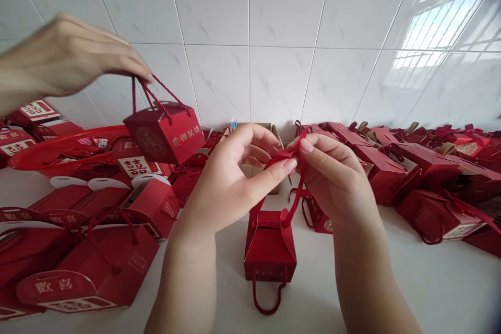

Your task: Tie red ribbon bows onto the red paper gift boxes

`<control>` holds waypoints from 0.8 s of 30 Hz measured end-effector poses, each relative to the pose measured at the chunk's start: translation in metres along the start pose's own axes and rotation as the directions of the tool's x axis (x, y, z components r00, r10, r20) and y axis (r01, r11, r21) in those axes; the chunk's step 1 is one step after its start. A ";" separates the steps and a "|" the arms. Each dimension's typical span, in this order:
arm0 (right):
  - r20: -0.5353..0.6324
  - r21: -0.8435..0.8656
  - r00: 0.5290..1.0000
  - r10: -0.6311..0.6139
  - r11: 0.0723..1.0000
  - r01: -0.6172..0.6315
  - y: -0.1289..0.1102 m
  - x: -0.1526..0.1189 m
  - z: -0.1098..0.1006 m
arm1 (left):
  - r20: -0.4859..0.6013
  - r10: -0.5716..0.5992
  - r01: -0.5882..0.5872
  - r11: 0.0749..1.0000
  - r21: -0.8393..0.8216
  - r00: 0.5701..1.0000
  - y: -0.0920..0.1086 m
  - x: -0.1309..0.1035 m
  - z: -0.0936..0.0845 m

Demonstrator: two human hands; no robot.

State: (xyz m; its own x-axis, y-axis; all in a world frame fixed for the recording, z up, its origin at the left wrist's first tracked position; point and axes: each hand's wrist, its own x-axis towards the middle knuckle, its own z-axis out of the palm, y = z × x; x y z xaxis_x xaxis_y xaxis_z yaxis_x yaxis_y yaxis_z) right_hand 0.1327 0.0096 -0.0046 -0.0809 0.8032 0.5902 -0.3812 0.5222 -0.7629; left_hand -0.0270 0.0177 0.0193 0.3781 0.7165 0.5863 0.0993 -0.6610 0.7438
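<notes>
A small red gift box (270, 245) stands on the white table in front of me, its rope handle hanging toward me. Red ribbon (300, 188) runs up from both sides of its top to my fingers. My left hand (242, 177) pinches the ribbon between thumb and fingers. Close beside it, my right hand (332, 167) grips the ribbon where the strands cross. The fingers partly cover the crossing, so I cannot tell whether it is a knot.
At the left, another person's hand (78, 57) holds up a red box (168, 130) by its rope handles. Below it are a red plastic basket (74, 148) and several red boxes (105, 261). Rows of red boxes (379, 162) stand at the right. A tiled wall (282, 78) closes off the back.
</notes>
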 end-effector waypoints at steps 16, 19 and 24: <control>0.341 -0.647 0.893 -0.293 0.616 0.449 -0.011 -0.005 -0.016 | 0.150 -0.206 0.165 0.955 0.246 0.967 0.002 -0.002 -0.009; 0.363 -0.677 0.882 -0.301 0.566 0.471 -0.010 -0.006 -0.015 | 0.126 -0.190 0.160 0.964 0.214 0.974 0.002 -0.001 -0.008; 0.354 -0.721 0.884 -0.305 0.513 0.466 -0.009 -0.006 -0.014 | 0.107 -0.162 0.150 0.982 0.113 0.981 0.002 0.001 -0.006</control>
State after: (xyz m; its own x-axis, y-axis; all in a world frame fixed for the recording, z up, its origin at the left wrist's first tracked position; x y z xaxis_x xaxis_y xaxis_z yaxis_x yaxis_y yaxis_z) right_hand 0.1500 0.0043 -0.0046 -0.2818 0.4495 0.8477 0.4312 0.8485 -0.3067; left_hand -0.0324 0.0182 0.0232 0.4531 0.7859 0.4208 0.2579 -0.5674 0.7821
